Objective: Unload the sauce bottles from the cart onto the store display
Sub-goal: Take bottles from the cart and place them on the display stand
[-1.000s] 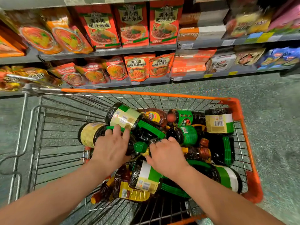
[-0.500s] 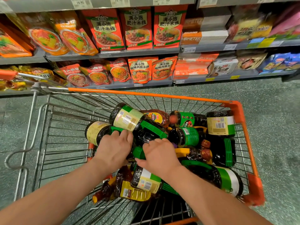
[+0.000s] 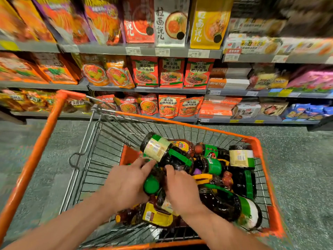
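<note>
**Both hands closing on a bottle in the cart pile**

Since a second ago the head has lifted, so higher shelf rows now show, and both hands have drawn closer together around one dark bottle with a green cap (image 3: 151,185) in the middle of the heap.

The left hand (image 3: 126,184) has its fingers curled over the bottle's body just left of the cap; the right hand (image 3: 182,190) curls in from the other side. Motion blur leaves it unclear whether the right hand's grip is fully closed.

All the sauce bottles lie jumbled in the orange-rimmed cart (image 3: 198,128), none yet out, so this looks like the first pick. A large bottle with a cream label (image 3: 156,148) leans across just above the hands, and a yellow-labelled bottle (image 3: 155,216) lies below the wrists; the held bottle probably needs lifting straight up so its neighbours do not roll or snag.

Beyond the cart, shelves (image 3: 144,89) are packed with noodle packets (image 3: 170,73); no open space for sauces shows there.
</note>
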A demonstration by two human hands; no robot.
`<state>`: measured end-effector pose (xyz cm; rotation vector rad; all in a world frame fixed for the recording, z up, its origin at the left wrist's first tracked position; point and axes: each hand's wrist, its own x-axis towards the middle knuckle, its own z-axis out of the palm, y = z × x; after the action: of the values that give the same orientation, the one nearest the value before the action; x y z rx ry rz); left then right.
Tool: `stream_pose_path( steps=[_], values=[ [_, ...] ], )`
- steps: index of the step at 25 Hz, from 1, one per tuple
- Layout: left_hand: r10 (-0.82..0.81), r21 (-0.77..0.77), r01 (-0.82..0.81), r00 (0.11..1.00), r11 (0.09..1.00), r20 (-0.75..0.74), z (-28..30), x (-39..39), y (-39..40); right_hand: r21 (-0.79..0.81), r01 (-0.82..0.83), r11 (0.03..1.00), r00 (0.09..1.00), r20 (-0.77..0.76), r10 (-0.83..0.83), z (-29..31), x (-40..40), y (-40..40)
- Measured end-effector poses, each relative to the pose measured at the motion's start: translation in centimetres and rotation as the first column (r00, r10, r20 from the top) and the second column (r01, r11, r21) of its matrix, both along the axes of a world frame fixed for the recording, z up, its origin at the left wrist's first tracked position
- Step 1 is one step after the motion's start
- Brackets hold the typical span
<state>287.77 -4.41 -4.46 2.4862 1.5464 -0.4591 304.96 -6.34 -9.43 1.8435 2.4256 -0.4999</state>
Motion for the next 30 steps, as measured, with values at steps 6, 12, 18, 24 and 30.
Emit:
stream_pose_path(
  steps=[6,12,18,24,30],
  values=[
    [0.067,-0.137,-0.053,0.992,0.989,0.106,5.2,2.0,-5.6,0.129,-0.185,0.974,0.981,-0.035,0.191,3.6,2.3,-1.3],
    [0.233,-0.100,-0.217,0.952,0.971,0.197,9.8,3.9,-11.1,0.218,-0.480,0.850,0.862,-0.066,0.503,7.6,4.0,-1.7],
    [0.507,-0.159,-0.499,0.710,0.852,0.489,14.5,7.8,-18.5,0.517,-0.614,0.596,0.597,-0.189,0.780,12.1,7.0,-4.3],
    [0.628,-0.145,-0.762,0.393,0.631,0.671,17.6,12.0,-29.8,0.633,-0.729,0.262,0.284,-0.069,0.956,15.9,5.7,-10.4],
    [0.884,0.185,-0.964,0.251,0.191,0.394,21.4,16.7,-44.2,0.715,-0.696,0.063,0.019,-0.069,0.997,18.4,3.5,-23.1]
  ],
)
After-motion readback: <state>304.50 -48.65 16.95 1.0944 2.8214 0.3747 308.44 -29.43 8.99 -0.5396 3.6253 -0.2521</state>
